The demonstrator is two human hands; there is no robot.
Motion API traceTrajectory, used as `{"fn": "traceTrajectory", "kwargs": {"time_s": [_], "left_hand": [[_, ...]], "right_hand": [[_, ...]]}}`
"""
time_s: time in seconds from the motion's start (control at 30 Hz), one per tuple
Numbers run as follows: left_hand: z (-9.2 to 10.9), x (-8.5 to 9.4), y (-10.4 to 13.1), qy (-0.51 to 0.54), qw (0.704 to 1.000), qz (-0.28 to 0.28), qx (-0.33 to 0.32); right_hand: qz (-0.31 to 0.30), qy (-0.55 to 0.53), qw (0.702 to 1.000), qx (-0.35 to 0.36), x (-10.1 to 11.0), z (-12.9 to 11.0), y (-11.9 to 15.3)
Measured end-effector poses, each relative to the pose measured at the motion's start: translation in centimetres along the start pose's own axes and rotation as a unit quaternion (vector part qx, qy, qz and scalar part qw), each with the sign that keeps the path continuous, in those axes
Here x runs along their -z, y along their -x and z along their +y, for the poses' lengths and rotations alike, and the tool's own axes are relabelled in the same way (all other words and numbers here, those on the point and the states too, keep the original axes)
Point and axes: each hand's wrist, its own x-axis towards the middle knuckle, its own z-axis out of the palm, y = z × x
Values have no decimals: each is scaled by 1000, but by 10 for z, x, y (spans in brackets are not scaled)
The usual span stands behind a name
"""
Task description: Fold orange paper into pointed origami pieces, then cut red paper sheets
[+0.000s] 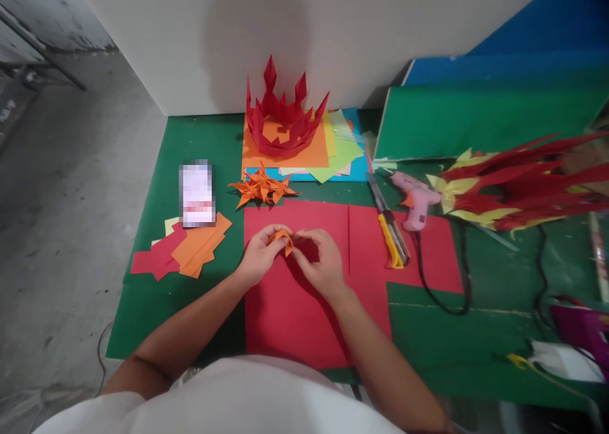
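A small folded orange paper piece (pixel 288 246), perhaps an origami flower, is held above the red sheet (pixel 304 313). My left hand (pixel 261 256) pinches it from the left, fingers bent over its top. At its right edge, the thumb and fingertips of my right hand (pixel 323 263) close on a tip of the paper; the exact contact is partly hidden. Just beyond my hands lies a cluster of folded orange paper flowers (pixel 263 188). Behind them a red folded-paper crown (pixel 285 129) stands on stacked coloured sheets (pixel 314 159).
To the right lie a yellow box cutter (pixel 391 240), a pink glue gun (pixel 416 199) with a black cord, and red-and-yellow paper shapes (pixel 504 186). On the left, a phone (pixel 197 193) rests by orange and red paper strips (pixel 197 250). A pale wall backs the green table (pixel 204 326).
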Motion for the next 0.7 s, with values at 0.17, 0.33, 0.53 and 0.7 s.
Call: {"fn": "traceTrajectory", "kwargs": {"time_s": [0.17, 0.33, 0.53, 0.7], "left_hand": [[0, -2, 1, -10, 1000, 19, -13], [-2, -3, 1, 19, 998, 44, -31], [-7, -3, 0, 67, 996, 55, -27], [-6, -5, 2, 80, 995, 51, -27]], "right_hand": [[-3, -2, 1000, -13, 0, 0, 0], [2, -9, 1000, -27, -1, 1, 1], [27, -57, 997, -45, -4, 5, 5], [37, -66, 996, -38, -4, 5, 5]]}}
